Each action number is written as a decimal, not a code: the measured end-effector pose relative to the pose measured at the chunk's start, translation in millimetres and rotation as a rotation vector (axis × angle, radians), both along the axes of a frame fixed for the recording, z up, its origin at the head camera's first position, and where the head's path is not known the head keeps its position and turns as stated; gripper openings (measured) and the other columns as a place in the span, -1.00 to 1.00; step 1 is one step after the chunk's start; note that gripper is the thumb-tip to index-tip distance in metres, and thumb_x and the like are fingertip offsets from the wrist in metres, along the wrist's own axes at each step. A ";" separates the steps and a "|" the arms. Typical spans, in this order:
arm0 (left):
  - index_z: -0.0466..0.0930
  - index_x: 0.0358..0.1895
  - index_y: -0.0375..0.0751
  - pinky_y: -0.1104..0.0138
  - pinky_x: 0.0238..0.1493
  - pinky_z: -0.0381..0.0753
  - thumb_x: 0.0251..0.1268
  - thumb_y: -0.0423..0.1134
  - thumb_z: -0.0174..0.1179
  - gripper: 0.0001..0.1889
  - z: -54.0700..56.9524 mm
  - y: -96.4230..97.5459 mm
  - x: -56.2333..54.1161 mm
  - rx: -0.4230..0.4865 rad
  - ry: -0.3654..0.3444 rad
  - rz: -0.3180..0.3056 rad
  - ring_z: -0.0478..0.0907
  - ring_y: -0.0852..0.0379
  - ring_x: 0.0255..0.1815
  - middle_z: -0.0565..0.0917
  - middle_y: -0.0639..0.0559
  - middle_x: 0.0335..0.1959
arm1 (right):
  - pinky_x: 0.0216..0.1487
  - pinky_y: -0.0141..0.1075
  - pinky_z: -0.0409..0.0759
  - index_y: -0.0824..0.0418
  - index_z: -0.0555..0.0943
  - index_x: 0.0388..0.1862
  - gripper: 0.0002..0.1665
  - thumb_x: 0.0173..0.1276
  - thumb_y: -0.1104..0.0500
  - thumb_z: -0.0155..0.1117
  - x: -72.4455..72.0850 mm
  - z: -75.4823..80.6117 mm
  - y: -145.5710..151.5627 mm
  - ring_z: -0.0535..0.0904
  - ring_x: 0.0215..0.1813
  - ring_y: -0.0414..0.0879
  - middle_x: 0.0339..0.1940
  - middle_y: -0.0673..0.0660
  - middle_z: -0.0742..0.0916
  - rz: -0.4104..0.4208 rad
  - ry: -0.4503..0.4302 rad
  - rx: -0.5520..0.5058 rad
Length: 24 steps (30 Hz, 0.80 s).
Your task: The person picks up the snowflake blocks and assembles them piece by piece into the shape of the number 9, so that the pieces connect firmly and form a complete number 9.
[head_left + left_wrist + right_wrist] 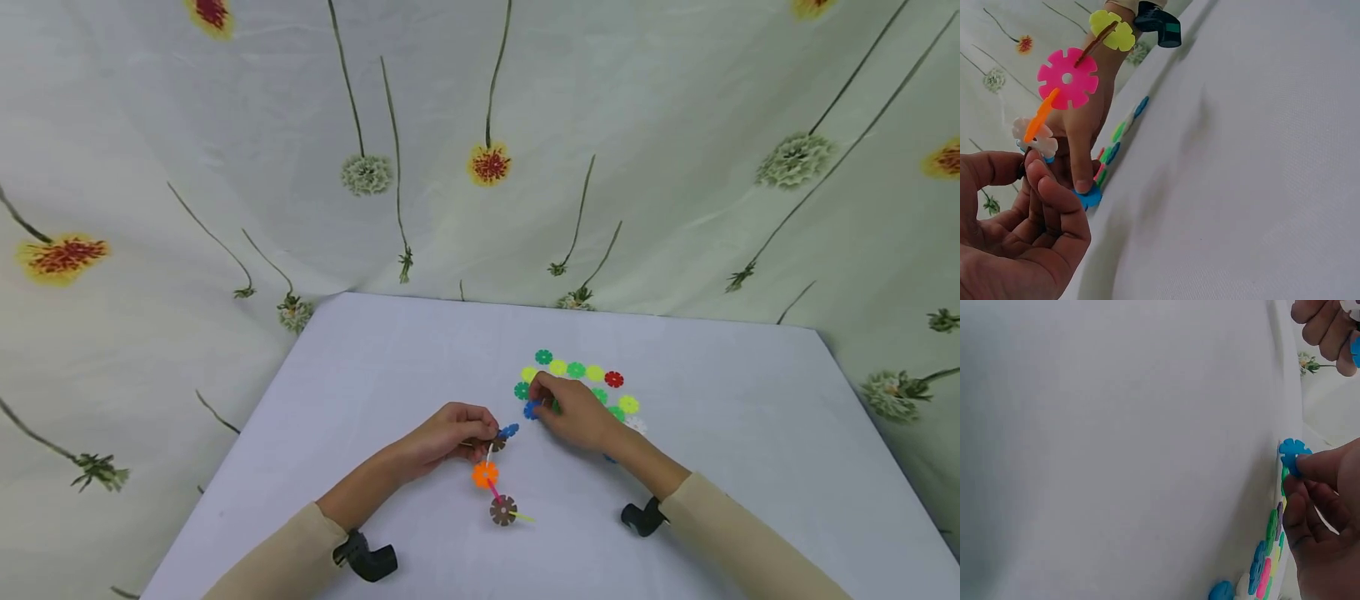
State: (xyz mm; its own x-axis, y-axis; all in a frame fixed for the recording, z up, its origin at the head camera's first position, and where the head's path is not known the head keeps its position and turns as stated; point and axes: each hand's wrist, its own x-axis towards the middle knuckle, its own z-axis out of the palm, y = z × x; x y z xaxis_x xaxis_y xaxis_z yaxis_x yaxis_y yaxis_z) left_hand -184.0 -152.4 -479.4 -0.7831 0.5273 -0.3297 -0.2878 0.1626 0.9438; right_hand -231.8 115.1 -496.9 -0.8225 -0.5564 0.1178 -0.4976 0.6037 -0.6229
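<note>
The head view has your beige sleeves (pixel 277 554) closest to you, a black device (pixel 372 562) at each wrist. Beyond them, a yellow disc (pixel 523 517), seen edge-on, ends a chain (pixel 480 479) of discs that runs away from you through a brown one, a pink, an orange and a white to your left hand (pixel 450 433). Its thumb and fingers pinch the far brown disc, with a blue one at that end just past your fingertips. Farther out and to the right, your right hand (pixel 577 412) pinches another blue disc (pixel 1291 452) between thumb and fingers; you cannot tell whether it touches the table (pixel 420 367). Under and beyond that hand lie loose discs (pixel 576 369), green and yellow mostly, with a red one (pixel 614 379). Behind the table hangs a flowered cloth (pixel 450 217).
</note>
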 end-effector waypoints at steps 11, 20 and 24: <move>0.65 -0.08 -0.33 0.49 -0.26 0.64 0.56 -0.25 0.16 -0.82 -3.0 1.3 -1.8 0.000 0.003 0.002 0.53 0.23 -0.40 0.69 0.12 -0.35 | -0.05 -0.42 0.68 0.17 0.65 0.00 -0.83 0.49 0.26 0.41 2.8 -1.6 14.7 0.68 -0.14 -0.17 -0.12 0.10 0.78 0.027 -0.184 -0.289; 0.64 -0.06 -0.36 0.50 -0.24 0.65 0.57 -0.25 0.16 -0.79 -5.9 3.5 -3.9 -0.002 0.008 -0.011 0.54 0.23 -0.38 0.72 0.11 -0.32 | -0.12 -0.37 0.75 0.30 0.65 0.15 -0.74 0.55 0.26 0.34 13.7 10.4 18.4 0.69 -0.17 0.38 -0.09 0.31 0.74 0.066 -0.405 -0.450; 0.64 -0.05 -0.37 0.50 -0.23 0.66 0.57 -0.24 0.16 -0.78 -6.2 4.9 -4.6 -0.007 0.009 -0.011 0.55 0.23 -0.39 0.72 0.12 -0.31 | -0.12 -0.35 0.75 0.28 0.67 0.12 -0.76 0.56 0.24 0.33 17.3 12.5 18.6 0.68 -0.16 0.41 -0.09 0.25 0.72 0.061 -0.464 -0.476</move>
State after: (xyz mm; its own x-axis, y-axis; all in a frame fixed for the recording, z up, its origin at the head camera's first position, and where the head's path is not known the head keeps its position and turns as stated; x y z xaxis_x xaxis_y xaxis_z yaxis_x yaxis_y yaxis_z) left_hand -188.6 -147.5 -485.6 -0.7803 0.5338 -0.3259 -0.2770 0.1723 0.9453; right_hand -214.5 133.7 -484.4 -0.8157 -0.5784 0.0041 -0.1387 0.1887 -0.9722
